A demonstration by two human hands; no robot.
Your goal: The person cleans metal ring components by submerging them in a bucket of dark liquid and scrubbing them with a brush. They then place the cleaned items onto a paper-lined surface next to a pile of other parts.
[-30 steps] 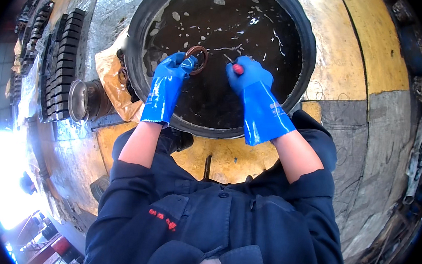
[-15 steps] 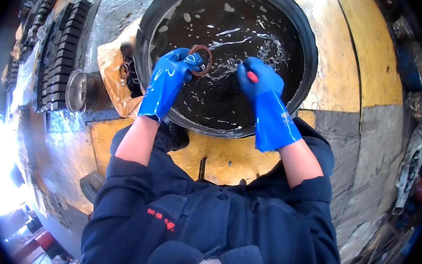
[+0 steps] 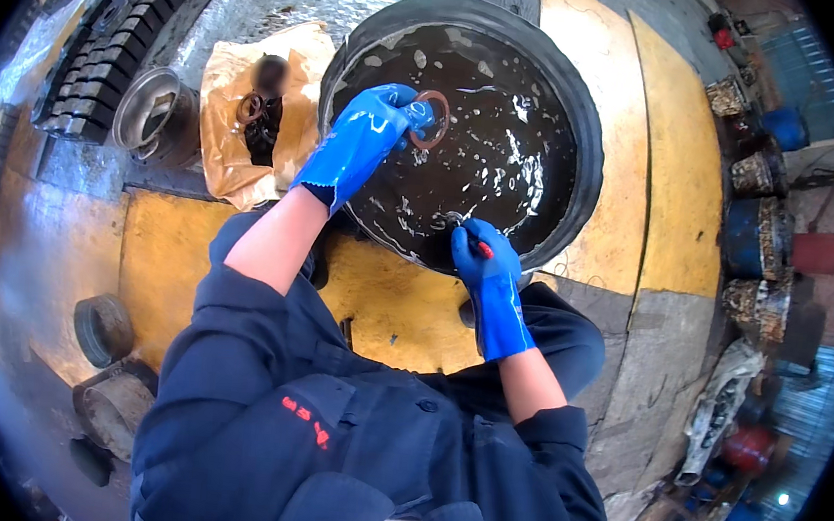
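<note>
My left hand (image 3: 368, 137), in a long blue rubber glove, is closed on a thin brown ring (image 3: 444, 124), held upright above the dark liquid (image 3: 471, 97) in a wide black tub. In the same kind of glove, my right hand (image 3: 488, 267) grips a tool with a red handle (image 3: 484, 251) close to the near rim of the tub (image 3: 587, 151). The tool's working end cannot be made out against the liquid. Bubbles and foam streaks float on the surface. Ring and tool are apart.
Left of the tub lies a tan sheet (image 3: 230, 71) bearing dark parts (image 3: 262, 138) and a small ring (image 3: 250, 108). Beside it stand a metal cylinder (image 3: 166, 120) and a row of dark blocks (image 3: 145, 28). Blue drums (image 3: 754, 240) line the right.
My right hand has come back from mid-tub to the near rim with the tool. My left hand still holds the ring, now farther right. The whole view has shifted.
</note>
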